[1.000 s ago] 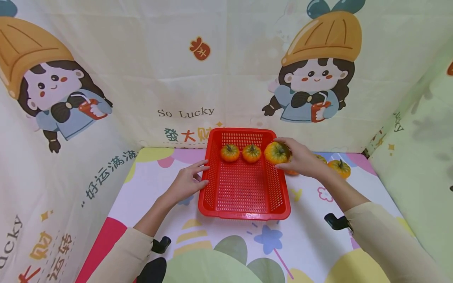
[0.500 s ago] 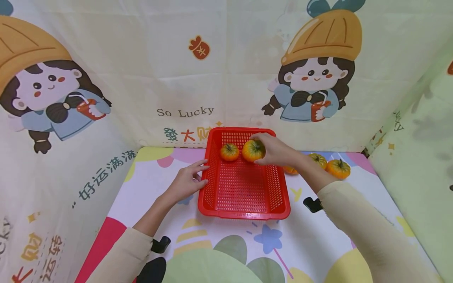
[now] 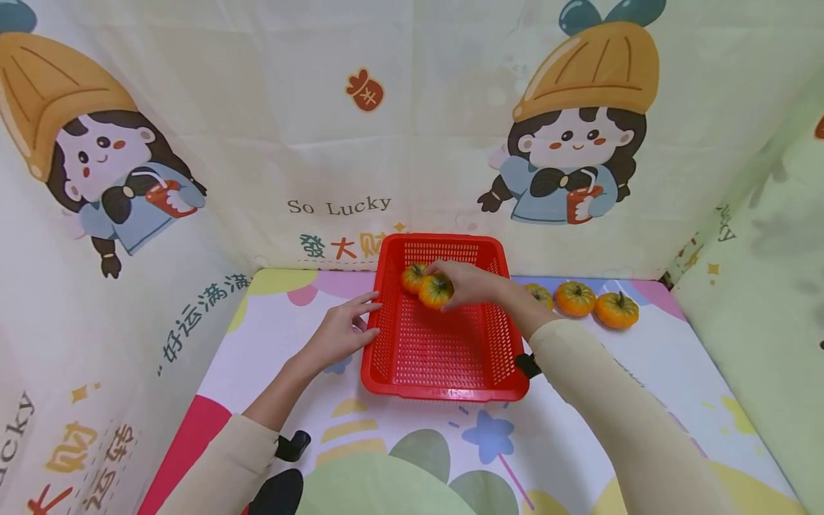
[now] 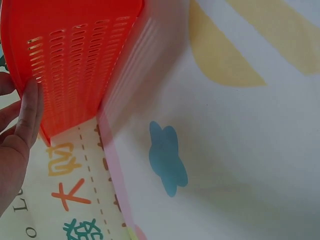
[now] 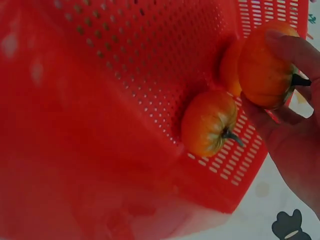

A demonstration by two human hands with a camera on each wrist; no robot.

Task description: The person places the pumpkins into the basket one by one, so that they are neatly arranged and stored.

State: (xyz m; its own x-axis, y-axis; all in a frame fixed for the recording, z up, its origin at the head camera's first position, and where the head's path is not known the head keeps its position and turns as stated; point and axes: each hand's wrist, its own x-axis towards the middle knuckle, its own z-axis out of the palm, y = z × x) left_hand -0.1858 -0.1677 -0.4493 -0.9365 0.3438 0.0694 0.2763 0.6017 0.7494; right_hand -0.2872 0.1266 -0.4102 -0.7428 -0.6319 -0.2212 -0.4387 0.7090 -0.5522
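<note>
My right hand (image 3: 473, 282) grips a small orange-and-green pumpkin (image 3: 435, 292) inside the red plastic basket (image 3: 444, 393), towards its back left. Just behind the held one, another pumpkin (image 3: 413, 276) sits in the back left corner. A further pumpkin (image 5: 209, 123) shows in the basket in the right wrist view; in the head view my right hand covers it. My left hand (image 3: 337, 327) touches the basket's left rim with its fingers extended. In the left wrist view those fingers (image 4: 29, 107) lie against the basket's outer wall.
Right of the basket, three pumpkins stand in a row on the patterned tablecloth: one partly behind my forearm (image 3: 539, 294), a middle pumpkin (image 3: 575, 298) and an outer pumpkin (image 3: 616, 310). A printed cloth backdrop (image 3: 444, 157) rises behind the basket and along both sides.
My right hand has carried the pumpkin leftward from above the basket's right rim, over the pumpkins inside, to the back left. My left hand has stayed at the left rim.
</note>
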